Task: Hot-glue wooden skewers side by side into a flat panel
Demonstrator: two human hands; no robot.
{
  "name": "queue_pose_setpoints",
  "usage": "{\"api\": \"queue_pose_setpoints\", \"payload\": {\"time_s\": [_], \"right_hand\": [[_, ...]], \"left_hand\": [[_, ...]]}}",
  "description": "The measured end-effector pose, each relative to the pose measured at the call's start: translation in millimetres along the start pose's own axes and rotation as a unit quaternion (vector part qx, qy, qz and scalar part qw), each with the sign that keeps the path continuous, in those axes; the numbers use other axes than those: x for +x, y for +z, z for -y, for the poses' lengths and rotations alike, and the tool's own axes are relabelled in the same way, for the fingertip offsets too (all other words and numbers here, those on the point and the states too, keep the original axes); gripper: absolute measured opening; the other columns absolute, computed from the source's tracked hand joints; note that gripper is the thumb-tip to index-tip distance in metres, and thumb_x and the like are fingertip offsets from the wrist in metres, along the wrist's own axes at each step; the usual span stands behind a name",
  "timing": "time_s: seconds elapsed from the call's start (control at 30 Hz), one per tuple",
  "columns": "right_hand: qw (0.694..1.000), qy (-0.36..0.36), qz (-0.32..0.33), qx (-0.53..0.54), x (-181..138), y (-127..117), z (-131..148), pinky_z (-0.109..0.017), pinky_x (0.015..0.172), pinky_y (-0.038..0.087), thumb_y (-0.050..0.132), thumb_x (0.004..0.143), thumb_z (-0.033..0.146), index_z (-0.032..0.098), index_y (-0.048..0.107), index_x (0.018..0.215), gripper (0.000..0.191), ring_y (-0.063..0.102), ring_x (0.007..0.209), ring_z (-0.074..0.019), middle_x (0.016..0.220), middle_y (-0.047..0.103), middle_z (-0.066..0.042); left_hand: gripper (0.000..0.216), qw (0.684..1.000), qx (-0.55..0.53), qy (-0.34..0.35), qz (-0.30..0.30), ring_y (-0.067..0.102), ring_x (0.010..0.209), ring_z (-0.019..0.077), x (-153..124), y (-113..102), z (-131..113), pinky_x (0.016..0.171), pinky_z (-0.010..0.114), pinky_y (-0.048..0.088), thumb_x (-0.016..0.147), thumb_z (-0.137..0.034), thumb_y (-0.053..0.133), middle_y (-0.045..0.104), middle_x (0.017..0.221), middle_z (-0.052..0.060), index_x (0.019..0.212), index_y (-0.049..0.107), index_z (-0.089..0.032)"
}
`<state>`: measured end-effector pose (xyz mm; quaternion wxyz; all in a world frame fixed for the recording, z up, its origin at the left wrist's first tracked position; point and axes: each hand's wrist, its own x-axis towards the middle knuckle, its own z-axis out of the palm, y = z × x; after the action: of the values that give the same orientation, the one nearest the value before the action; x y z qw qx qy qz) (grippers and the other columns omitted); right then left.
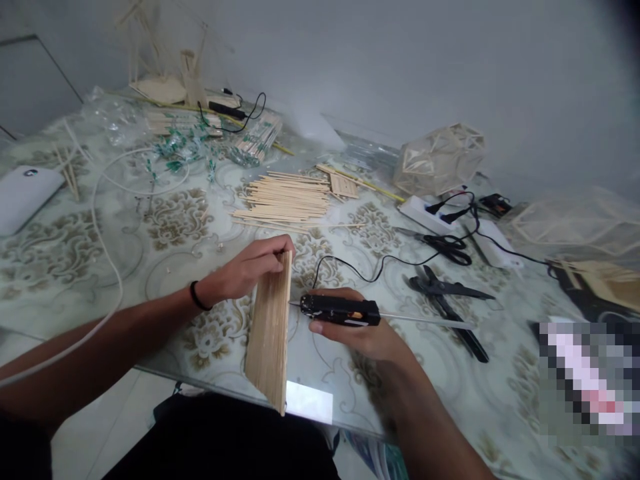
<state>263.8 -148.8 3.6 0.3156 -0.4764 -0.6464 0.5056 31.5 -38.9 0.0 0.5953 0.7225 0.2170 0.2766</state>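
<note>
My left hand (pixel 250 268) grips the far upper end of a thin wooden panel (pixel 269 333), which looks made of sticks laid side by side and stands tilted on its edge near the table's front. A black band circles my left wrist. In my right hand (pixel 357 337) is a black hot glue gun (pixel 340 311), with a long whitish glue stick (pixel 425 321) jutting from its back. The gun's nozzle points left and is at or very close to the panel's right edge; whether it touches I cannot tell. A black cord runs from the gun toward the right.
Loose wooden sticks (pixel 287 199) lie past the panel. Scissors (pixel 440 245), black-handled pliers or cutters (pixel 450 300) and a power strip (pixel 433 212) are on the right. Stick-built frames (pixel 443 159) stand at the back. Bagged sticks (pixel 257 139) and a white cable (pixel 103 240) lie left.
</note>
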Motion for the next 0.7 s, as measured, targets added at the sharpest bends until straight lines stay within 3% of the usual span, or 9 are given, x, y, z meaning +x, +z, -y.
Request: {"api": "queue_pose_setpoints", "payload": {"time_s": [0.33, 0.5, 0.7], "right_hand": [[1.000, -0.008, -0.029, 0.005, 1.6, 2.4, 4.1, -0.027, 0.054, 0.051, 0.084, 0.079, 0.046, 0.024, 0.074, 0.079, 0.023, 0.058, 0.063, -0.0172, 0.069, 0.063, 0.000], [0.998, 0.004, -0.056, 0.022, -1.1, 6.4, 5.3, -0.028, 0.059, 0.054, 0.083, 0.080, 0.046, 0.025, 0.079, 0.093, 0.025, 0.063, 0.069, -0.0185, 0.079, 0.070, -0.002], [0.997, 0.012, -0.073, 0.025, -1.2, 6.7, 3.2, -0.028, 0.057, 0.054, 0.084, 0.079, 0.048, 0.025, 0.077, 0.088, 0.025, 0.063, 0.067, -0.0186, 0.075, 0.069, -0.001]], "left_hand": [[0.007, 1.000, 0.013, -0.009, 0.010, 0.042, 0.080, 0.0191, -3.5, 3.9, -6.1, 0.076, 0.035, 0.033, 0.083, -0.027, 0.048, 0.047, 0.082, 0.000, 0.083, 0.047, -0.021], [0.007, 1.000, 0.012, -0.009, 0.013, 0.040, 0.078, 0.0181, -2.9, 5.6, -11.1, 0.074, 0.035, 0.032, 0.082, -0.027, 0.047, 0.046, 0.081, -0.001, 0.082, 0.046, -0.020], [0.005, 0.999, 0.020, -0.013, 0.022, 0.041, 0.079, 0.0182, -3.7, 6.5, -13.3, 0.075, 0.035, 0.033, 0.084, -0.026, 0.046, 0.046, 0.081, -0.001, 0.083, 0.047, -0.020]]}}
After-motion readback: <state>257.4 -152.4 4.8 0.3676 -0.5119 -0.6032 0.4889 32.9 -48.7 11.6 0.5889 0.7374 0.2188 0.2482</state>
